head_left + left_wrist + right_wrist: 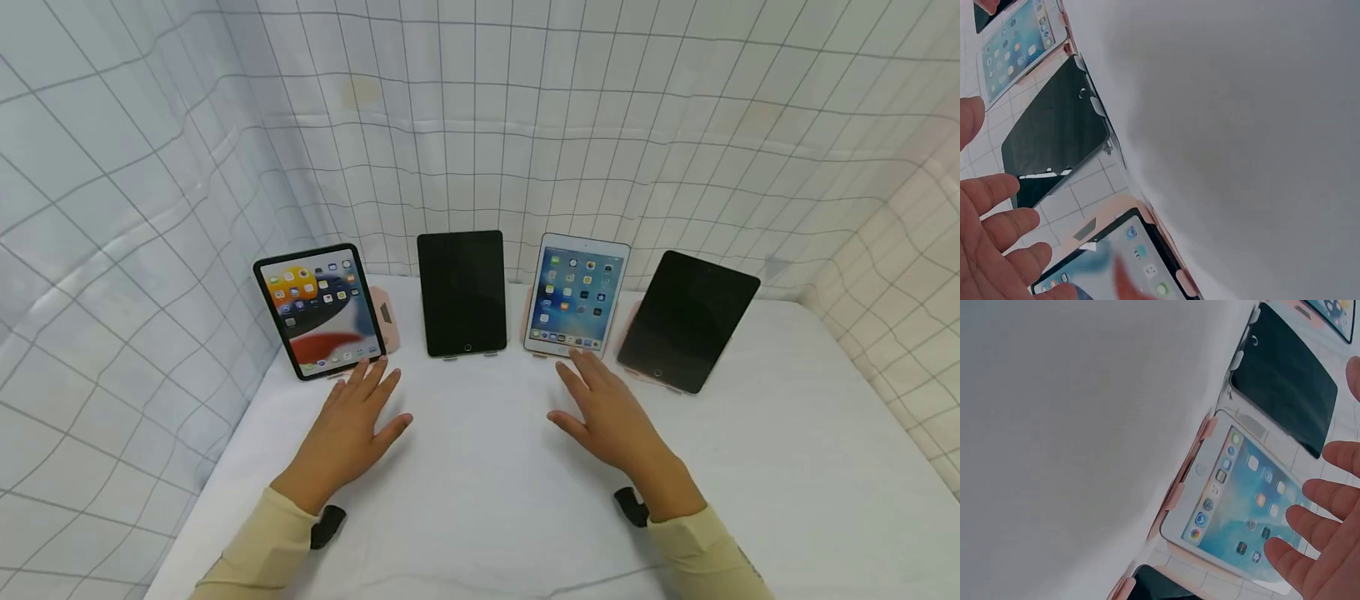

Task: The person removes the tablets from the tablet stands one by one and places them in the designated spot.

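Four tablets is more than I count out; several tablets lean on stands in a row. At far left in the head view is a black-framed tablet (322, 312) with a lit home screen, my left hand (348, 429) spread just in front of its lower edge. Beside it stands a dark-screened tablet (462, 292). A white tablet (576, 293) shows lit app icons, and my right hand (607, 408) has its fingers near its bottom edge; whether they touch it I cannot tell. Rightmost leans another dark tablet (688, 321). Both hands hold nothing, fingers extended.
Pink stands (385, 319) show behind some tablets. A white cloth (480, 467) covers the table. Grid-patterned curtains (480, 125) hang behind and at both sides. Black straps with camera mounts (327, 527) sit at the wrists.
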`<state>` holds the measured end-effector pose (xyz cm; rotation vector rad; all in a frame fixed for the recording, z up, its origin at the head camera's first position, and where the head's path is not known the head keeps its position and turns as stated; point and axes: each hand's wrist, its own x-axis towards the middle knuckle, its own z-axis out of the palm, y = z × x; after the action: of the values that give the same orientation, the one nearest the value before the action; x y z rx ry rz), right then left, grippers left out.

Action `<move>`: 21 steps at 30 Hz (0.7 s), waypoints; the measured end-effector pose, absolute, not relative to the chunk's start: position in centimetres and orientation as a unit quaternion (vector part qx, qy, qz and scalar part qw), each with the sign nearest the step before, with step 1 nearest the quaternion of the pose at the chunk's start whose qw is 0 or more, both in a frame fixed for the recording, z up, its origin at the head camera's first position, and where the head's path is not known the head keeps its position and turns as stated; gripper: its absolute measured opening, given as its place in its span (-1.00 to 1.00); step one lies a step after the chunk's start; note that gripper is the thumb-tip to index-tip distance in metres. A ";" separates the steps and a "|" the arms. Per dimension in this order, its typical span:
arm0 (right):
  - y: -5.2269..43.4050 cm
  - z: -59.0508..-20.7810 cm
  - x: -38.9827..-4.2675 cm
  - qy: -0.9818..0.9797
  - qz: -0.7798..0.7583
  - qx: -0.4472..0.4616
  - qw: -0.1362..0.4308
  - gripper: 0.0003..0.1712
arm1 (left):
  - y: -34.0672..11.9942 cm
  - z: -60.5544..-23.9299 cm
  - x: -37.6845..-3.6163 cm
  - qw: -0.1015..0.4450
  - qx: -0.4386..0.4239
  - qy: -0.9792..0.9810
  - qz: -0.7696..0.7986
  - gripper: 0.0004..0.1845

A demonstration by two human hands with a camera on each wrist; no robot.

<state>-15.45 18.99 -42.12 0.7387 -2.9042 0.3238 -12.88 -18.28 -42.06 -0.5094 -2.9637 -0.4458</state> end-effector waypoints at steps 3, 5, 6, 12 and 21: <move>18.7 -42.1 -15.7 -0.956 0.088 0.271 0.067 -0.15 | -19.0 -41.9 -12.7 0.058 -0.170 -0.973 -0.143 -0.24; 18.4 -42.1 -15.8 -0.952 0.070 0.288 0.072 -0.16 | -19.6 -41.6 -12.6 0.067 -0.173 -0.972 -0.142 -0.24; 18.4 -42.1 -15.9 -0.950 0.063 0.297 0.074 -0.16 | -19.8 -41.5 -12.6 0.071 -0.174 -0.972 -0.142 -0.25; 17.9 -42.6 -17.0 -0.931 0.036 0.348 0.108 -0.18 | -21.2 -41.1 -12.7 0.110 -0.185 -0.963 -0.164 -0.30; 15.9 -42.4 -18.7 -0.921 0.039 0.373 0.102 -0.22 | -22.5 -41.4 -13.3 0.121 -0.186 -0.958 -0.182 -0.33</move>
<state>-18.73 15.94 -42.41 1.1012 -2.7196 0.1157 -13.27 -22.48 -41.35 -0.5429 -2.7974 -0.5315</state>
